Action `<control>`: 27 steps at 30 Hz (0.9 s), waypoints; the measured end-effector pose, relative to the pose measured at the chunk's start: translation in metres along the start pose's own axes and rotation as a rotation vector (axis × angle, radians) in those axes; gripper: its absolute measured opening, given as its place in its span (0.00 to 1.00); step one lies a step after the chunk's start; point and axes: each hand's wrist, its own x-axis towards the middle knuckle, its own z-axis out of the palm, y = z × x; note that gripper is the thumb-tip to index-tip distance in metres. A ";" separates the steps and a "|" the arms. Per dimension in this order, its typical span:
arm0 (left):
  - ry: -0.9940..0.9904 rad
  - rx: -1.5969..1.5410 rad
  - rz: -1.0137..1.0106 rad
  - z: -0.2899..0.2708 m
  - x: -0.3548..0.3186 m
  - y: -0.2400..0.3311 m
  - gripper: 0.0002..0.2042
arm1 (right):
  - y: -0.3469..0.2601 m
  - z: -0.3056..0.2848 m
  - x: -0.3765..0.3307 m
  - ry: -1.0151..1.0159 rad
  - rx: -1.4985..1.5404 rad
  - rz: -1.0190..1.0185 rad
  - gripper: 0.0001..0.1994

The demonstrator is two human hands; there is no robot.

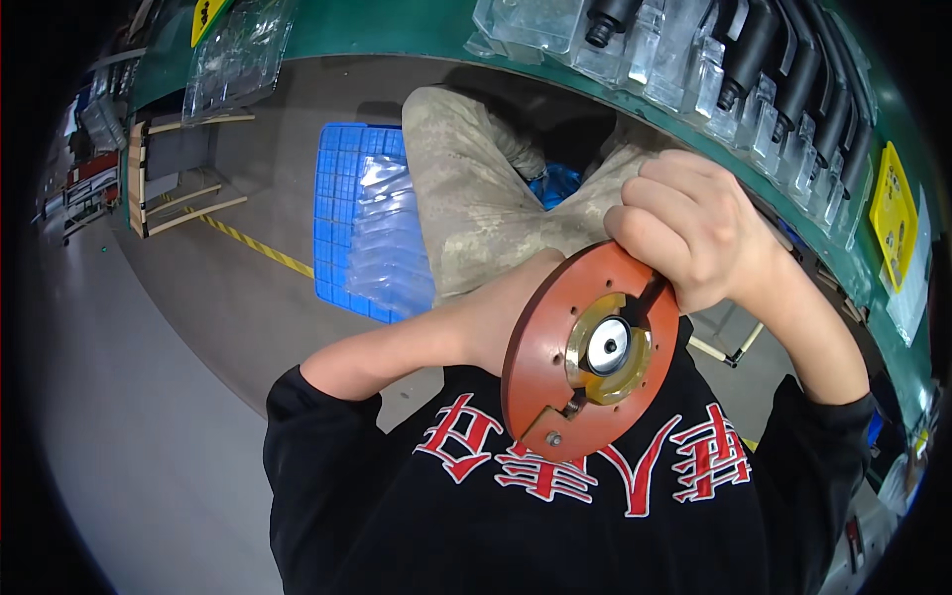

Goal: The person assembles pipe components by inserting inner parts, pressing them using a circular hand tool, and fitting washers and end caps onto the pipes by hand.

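Observation:
A round reddish-brown disc (535, 342) is held up tilted in front of my chest. Small holes dot its face, and a yellowish translucent ring (635, 375) surrounds a silver-rimmed round hub (608, 346) with a dark centre. Near its lower edge sits a small bolt (554, 438) beside a notch. My left hand (508, 300) supports the disc from behind on its left side, with the fingers hidden by it. My right hand (684, 223) is curled into a fist at the upper right rim, next to a dark slot; its fingertips are out of sight.
Along the top and right curves a green workbench (387, 28), bearing clear plastic trays (684, 69) of black tube-like parts and a yellow tray (893, 213). A blue crate (335, 188) with clear plastic bags (385, 233) stands on the floor by my legs. A wood-framed stool (139, 183) is at left.

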 end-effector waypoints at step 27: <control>0.145 -0.599 -0.287 0.012 -0.046 -0.052 0.31 | -0.039 0.004 -0.026 -0.298 0.058 0.641 0.15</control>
